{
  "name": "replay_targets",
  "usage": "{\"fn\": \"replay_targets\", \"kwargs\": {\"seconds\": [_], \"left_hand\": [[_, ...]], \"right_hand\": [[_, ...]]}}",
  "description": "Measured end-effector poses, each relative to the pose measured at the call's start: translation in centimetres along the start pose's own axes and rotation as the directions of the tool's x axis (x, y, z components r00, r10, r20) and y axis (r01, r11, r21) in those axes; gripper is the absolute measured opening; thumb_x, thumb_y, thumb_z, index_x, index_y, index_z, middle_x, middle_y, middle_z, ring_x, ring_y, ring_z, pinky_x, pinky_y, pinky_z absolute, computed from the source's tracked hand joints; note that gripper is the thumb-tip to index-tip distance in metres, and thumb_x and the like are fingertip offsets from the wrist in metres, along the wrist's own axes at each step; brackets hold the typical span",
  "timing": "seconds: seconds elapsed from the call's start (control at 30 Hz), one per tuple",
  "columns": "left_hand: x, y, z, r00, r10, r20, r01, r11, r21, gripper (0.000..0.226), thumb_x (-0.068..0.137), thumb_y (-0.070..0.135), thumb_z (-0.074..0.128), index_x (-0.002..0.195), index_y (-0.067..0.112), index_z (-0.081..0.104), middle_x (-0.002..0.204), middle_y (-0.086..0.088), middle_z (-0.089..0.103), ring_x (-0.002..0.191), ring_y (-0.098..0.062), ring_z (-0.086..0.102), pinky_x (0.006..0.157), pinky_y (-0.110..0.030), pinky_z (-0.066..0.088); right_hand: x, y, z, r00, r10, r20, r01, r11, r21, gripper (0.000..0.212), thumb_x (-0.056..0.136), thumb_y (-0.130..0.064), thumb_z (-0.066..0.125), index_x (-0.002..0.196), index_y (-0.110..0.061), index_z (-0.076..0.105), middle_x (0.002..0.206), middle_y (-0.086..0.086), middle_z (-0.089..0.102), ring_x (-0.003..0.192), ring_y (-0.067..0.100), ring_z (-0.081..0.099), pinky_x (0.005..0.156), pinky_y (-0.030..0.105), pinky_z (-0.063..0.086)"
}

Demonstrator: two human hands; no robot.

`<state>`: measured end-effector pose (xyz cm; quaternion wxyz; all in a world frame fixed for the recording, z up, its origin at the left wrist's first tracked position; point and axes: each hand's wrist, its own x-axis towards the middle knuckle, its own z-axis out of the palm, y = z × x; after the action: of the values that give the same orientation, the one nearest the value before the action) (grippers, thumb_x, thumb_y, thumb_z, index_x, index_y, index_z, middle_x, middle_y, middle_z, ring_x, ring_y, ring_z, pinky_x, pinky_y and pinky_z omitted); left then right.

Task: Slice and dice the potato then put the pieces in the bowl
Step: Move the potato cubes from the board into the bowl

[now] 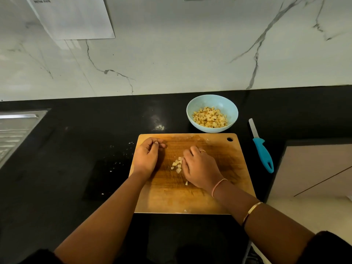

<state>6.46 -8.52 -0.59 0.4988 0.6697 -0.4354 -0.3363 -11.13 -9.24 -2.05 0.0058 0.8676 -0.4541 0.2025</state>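
Note:
A wooden cutting board (pixel 200 195) lies on the black counter. A small pile of diced potato pieces (pixel 177 164) sits at its middle, and one stray piece (pixel 186 183) lies nearer me. My right hand (pixel 200 168) is palm down beside the pile, with its bent fingertips gathering the pieces on their right side. My left hand (pixel 147 157) rests on the board's left part with fingers curled against the thumb; nothing shows between them. Behind the board stands a light blue bowl (pixel 228 105) holding many potato cubes (pixel 209 117).
A knife with a blue handle (pixel 263 155) lies on the counter right of the board, blade pointing away. A steel sink drainer (pixel 13 130) is at the far left. The marble wall rises behind. The counter drops off at the right (pixel 282 149).

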Motion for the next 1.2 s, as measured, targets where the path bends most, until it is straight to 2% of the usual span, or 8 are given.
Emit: {"fn": "replay_targets", "kwargs": {"seconds": [0.2, 0.3, 0.4, 0.5, 0.6, 0.87, 1.0, 1.2], "left_hand": [[-1.3, 0.5, 2.0, 1.0, -0.015, 0.017, 0.017, 0.993, -0.118, 0.026, 0.099, 0.01, 0.044, 0.09, 0.02, 0.066, 0.097, -0.001, 0.07, 0.098, -0.016, 0.065, 0.093, -0.031, 0.05], [-1.6, 0.9, 2.4, 0.999, -0.025, 0.026, 0.029, 0.987, -0.157, 0.027, 0.099, 0.01, 0.043, 0.087, 0.019, 0.065, 0.094, 0.003, 0.069, 0.096, -0.012, 0.064, 0.087, -0.022, 0.05], [-1.7, 1.2, 2.9, 0.999, -0.032, 0.035, 0.038, 0.982, -0.183, 0.027, 0.1, 0.009, 0.043, 0.087, 0.019, 0.065, 0.094, 0.003, 0.069, 0.094, -0.01, 0.064, 0.082, -0.019, 0.05], [-1.6, 1.5, 3.4, 0.997, -0.039, 0.064, 0.049, 0.984, -0.17, 0.026, 0.099, 0.01, 0.044, 0.089, 0.018, 0.066, 0.095, 0.002, 0.068, 0.095, -0.01, 0.063, 0.081, -0.018, 0.049], [-1.4, 1.8, 3.7, 0.993, -0.057, 0.108, 0.072, 0.988, -0.137, 0.024, 0.099, 0.012, 0.045, 0.088, 0.018, 0.066, 0.096, 0.002, 0.069, 0.094, -0.009, 0.063, 0.079, -0.017, 0.047], [-1.1, 1.3, 2.8, 0.987, -0.06, 0.15, 0.064, 0.998, -0.016, 0.017, 0.096, 0.016, 0.053, 0.092, 0.02, 0.069, 0.096, 0.008, 0.07, 0.093, -0.003, 0.063, 0.075, -0.01, 0.047], [-2.0, 1.0, 2.8, 0.988, 0.025, 0.155, -0.045, 0.991, 0.126, 0.021, 0.096, 0.016, 0.053, 0.088, 0.032, 0.064, 0.093, 0.017, 0.066, 0.088, 0.008, 0.06, 0.075, -0.009, 0.048], [-2.2, 1.2, 2.9, 0.985, 0.064, 0.163, -0.089, 0.984, 0.154, 0.02, 0.096, 0.015, 0.054, 0.088, 0.031, 0.064, 0.093, 0.017, 0.066, 0.087, 0.009, 0.06, 0.074, -0.007, 0.047]], "right_hand": [[1.9, 0.4, -0.7, 0.954, 0.292, 0.063, -0.299, 0.93, 0.215, 0.029, 0.095, -0.017, 0.047, 0.066, -0.015, 0.05, 0.058, -0.004, 0.044, 0.048, 0.01, 0.042, 0.044, 0.019, 0.027], [3.5, 0.7, -2.1, 0.676, 0.642, 0.361, -0.677, 0.347, 0.65, 0.032, 0.095, -0.016, 0.045, 0.063, -0.011, 0.049, 0.054, -0.002, 0.041, 0.047, 0.01, 0.035, 0.042, 0.017, 0.027], [4.4, 2.0, -3.8, 0.418, 0.561, 0.714, -0.681, -0.327, 0.655, 0.031, 0.093, -0.019, 0.047, 0.064, -0.011, 0.053, 0.054, -0.003, 0.045, 0.041, 0.007, 0.034, 0.034, 0.014, 0.024], [5.3, 3.6, -5.2, 0.459, 0.386, 0.8, -0.521, -0.612, 0.595, 0.028, 0.092, -0.019, 0.046, 0.068, -0.009, 0.052, 0.053, -0.002, 0.045, 0.034, 0.004, 0.036, 0.03, 0.013, 0.025], [7.4, 4.9, -7.2, 0.54, 0.388, 0.747, -0.363, -0.693, 0.623, 0.024, 0.092, -0.019, 0.045, 0.072, -0.009, 0.052, 0.051, -0.002, 0.047, 0.032, 0.003, 0.036, 0.03, 0.012, 0.027], [14.3, 9.1, -6.9, 0.425, 0.8, 0.423, -0.312, -0.309, 0.898, 0.024, 0.089, -0.009, 0.038, 0.076, -0.006, 0.058, 0.061, 0.004, 0.046, 0.044, 0.013, 0.038, 0.04, 0.02, 0.032], [14.4, 10.1, -4.3, 0.619, 0.762, 0.187, -0.586, 0.291, 0.756, 0.025, 0.092, -0.012, 0.045, 0.105, -0.001, 0.064, 0.088, 0.007, 0.06, 0.08, 0.022, 0.056, 0.072, 0.034, 0.046], [13.3, 10.4, -3.3, 0.781, 0.623, 0.049, -0.566, 0.673, 0.475, 0.027, 0.093, -0.013, 0.043, 0.098, 0.0, 0.066, 0.091, 0.01, 0.068, 0.086, 0.028, 0.062, 0.078, 0.043, 0.054]]}}
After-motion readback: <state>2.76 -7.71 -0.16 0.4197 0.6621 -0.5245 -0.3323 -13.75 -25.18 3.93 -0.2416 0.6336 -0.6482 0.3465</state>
